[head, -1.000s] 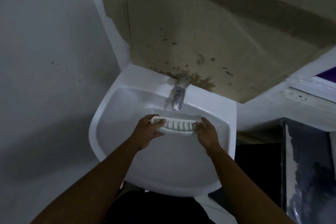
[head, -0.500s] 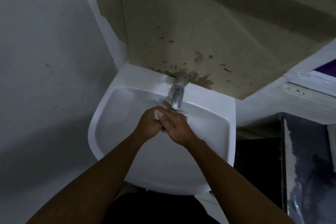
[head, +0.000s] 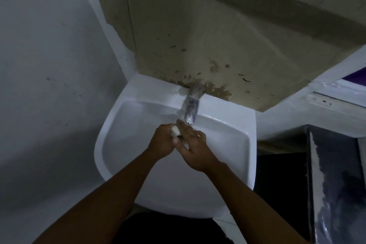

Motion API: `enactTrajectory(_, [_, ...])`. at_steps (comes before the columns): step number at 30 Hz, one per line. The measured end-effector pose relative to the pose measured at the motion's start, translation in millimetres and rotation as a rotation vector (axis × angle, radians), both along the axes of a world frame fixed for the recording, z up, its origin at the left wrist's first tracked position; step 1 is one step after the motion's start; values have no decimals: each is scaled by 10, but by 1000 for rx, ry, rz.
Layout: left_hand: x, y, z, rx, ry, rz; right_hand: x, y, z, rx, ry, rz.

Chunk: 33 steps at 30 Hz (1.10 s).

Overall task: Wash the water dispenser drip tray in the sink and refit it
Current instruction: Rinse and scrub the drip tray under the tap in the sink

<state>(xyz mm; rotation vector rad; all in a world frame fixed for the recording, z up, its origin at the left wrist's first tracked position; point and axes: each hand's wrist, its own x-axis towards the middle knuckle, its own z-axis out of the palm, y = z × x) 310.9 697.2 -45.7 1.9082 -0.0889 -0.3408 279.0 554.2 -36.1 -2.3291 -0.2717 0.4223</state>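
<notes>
Only a small end of the white drip tray (head: 175, 131) shows between my two hands, over the white sink (head: 233, 164) and just below the chrome tap (head: 191, 109). My left hand (head: 161, 142) grips that end with curled fingers. My right hand (head: 193, 147) lies over the tray and covers most of it, its fingers stretched across toward my left hand. I cannot tell whether water runs from the tap.
A stained, unpainted wall rises behind the tap. A grey wall stands close on the left. A white ledge (head: 316, 101) runs along the right, with a dark panel (head: 336, 184) below it beside the sink.
A second ago each hand held one end of the tray, slots showing. My right hand has since moved left over the tray, hiding most of it.
</notes>
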Motion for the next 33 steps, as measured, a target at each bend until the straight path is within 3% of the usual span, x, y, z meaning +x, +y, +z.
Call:
enactTrajectory(3, [18, -1, 13, -67, 74, 14, -9, -133, 20, 75, -68, 26])
enactTrajectory(5, [2, -17, 19, -76, 108, 57, 26, -177, 13, 46, 13, -26])
enactTrajectory(8, [-6, -49, 3, 55, 47, 57, 69, -49, -2, -51, -26, -89])
enactTrajectory(12, [31, -105, 51, 121, 60, 93, 188, 89, 81, 189, 69, -344])
enactTrajectory(16, [9, -110, 91, 78, 71, 112, 235, 53, 61, 263, 176, -386])
enactTrajectory(22, [7, -150, 61, 102, 103, 149, 221, 194, 1, 376, 126, -643])
enactTrajectory(28, [7, -133, 6, 179, 56, 127, 227, 164, -32, 534, 312, -639])
enactTrajectory(33, [5, -260, 21, 177, 100, 126, 310, 10, 21, 536, 322, -710])
